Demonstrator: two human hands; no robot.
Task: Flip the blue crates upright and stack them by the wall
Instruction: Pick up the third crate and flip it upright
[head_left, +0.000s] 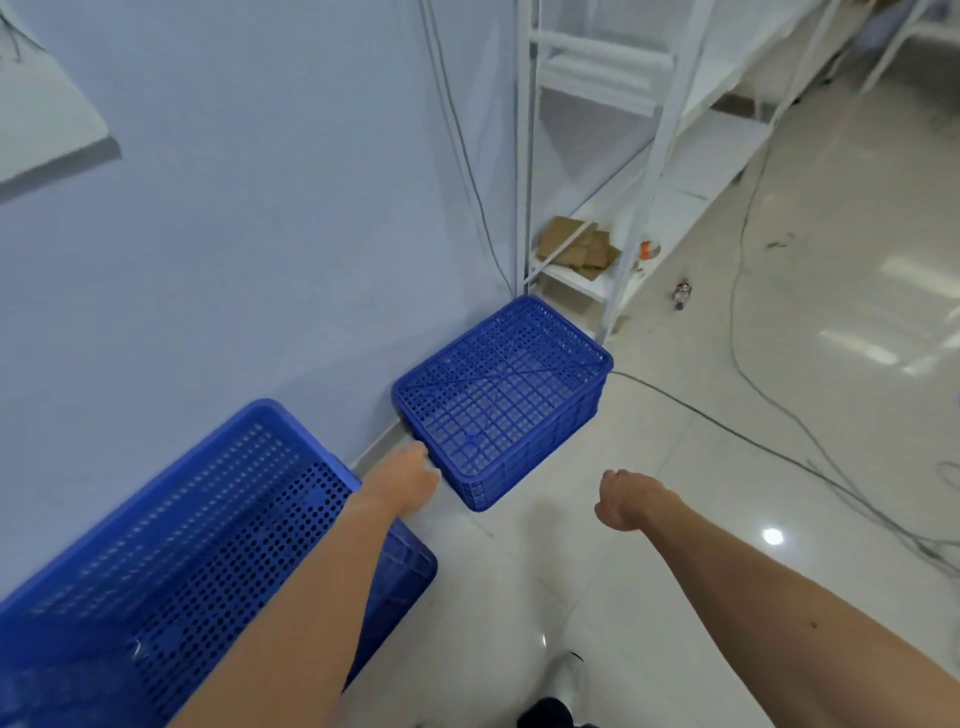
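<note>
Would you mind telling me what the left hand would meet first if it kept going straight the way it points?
Most likely the near corner of the far blue crate by the wall: the left hand reaches toward it and looks almost at its edge, though depth is hard to judge from one view.

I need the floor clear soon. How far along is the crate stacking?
Done: one blue crate stands open side up by the wall. In hand: the left hand is at the corner of the far crate, which lies bottom up; the right hand holds nothing. Left: flipping it and stacking.
</note>
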